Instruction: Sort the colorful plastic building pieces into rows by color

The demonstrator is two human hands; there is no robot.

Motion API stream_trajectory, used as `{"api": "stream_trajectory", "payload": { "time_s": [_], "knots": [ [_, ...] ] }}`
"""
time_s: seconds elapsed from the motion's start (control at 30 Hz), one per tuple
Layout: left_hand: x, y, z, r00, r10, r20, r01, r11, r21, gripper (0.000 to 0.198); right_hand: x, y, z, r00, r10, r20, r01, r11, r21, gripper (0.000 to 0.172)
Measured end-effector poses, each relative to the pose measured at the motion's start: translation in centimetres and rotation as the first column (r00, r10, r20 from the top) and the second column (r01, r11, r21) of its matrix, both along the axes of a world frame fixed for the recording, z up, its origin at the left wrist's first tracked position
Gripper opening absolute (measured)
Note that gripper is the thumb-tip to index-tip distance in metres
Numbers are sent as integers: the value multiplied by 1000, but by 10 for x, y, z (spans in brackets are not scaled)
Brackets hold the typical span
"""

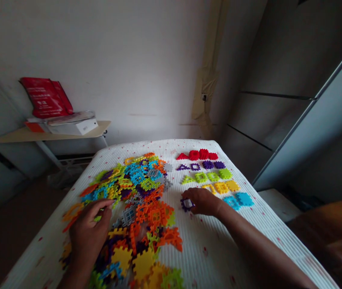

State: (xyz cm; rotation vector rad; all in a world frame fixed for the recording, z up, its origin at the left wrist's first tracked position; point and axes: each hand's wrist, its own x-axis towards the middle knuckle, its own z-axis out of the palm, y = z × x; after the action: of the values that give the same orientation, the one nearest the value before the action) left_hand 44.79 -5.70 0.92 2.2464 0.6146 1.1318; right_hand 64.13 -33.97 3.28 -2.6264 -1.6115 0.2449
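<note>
Purple piece (186, 204): flat on the white ribbed cover (219, 249), between the mixed pile (141, 200) and the sorted rows, near the left end of the yellow row. Held by the right hand (202, 201), fingers curled down and closed over it, its pale centre showing between them.

Left hand (89, 228): at the left edge of the pile, fingertips drawn together over a pale green piece (98, 218). Actual hold not discernible.

Sorted rows, right of the pile, far to near: red row (198, 155), purple row (202, 165), green row (208, 176), yellow row (223, 187), blue row (239, 200). One colour per row, pieces side by side.

Step in hand, as judged: transfer of one piece from pile to matching row.

Next move, as judged: lift clear of the yellow and green rows, then set down flat at the left end of the purple row, just beside its last piece.

Beyond the cover: shelf (50, 134) against the wall, carrying a red bag (46, 96) and a white box (77, 126).
</note>
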Motion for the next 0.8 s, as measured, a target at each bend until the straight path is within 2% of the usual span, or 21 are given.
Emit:
{"api": "stream_trajectory", "payload": {
  "time_s": [0.07,0.17,0.27,0.37,0.6,0.8],
  "knots": [
    [0,1,-2,1000,6,-6,-6,1000,-1,17,23,-3,9,998,-60,19,59,995,76,49],
    [1,4,-5,1000,-9,-2,9,1000,2,17,71,-6,22,972,-223,73,210,966,151,49],
    [1,5,-7,1000,-19,7,19,1000,14,18,118,-2,26,940,-327,102,318,944,91,52],
    [1,4,-5,1000,3,8,-4,1000,24,18,148,5,19,931,-347,111,346,938,31,54],
    [-1,5,-2,999,29,-12,-29,999,27,19,166,13,-1,937,-335,104,338,941,-14,47],
    [0,4,-1,999,45,-26,-44,999,31,20,164,11,-5,944,-307,120,302,952,55,39]
  ]
}}
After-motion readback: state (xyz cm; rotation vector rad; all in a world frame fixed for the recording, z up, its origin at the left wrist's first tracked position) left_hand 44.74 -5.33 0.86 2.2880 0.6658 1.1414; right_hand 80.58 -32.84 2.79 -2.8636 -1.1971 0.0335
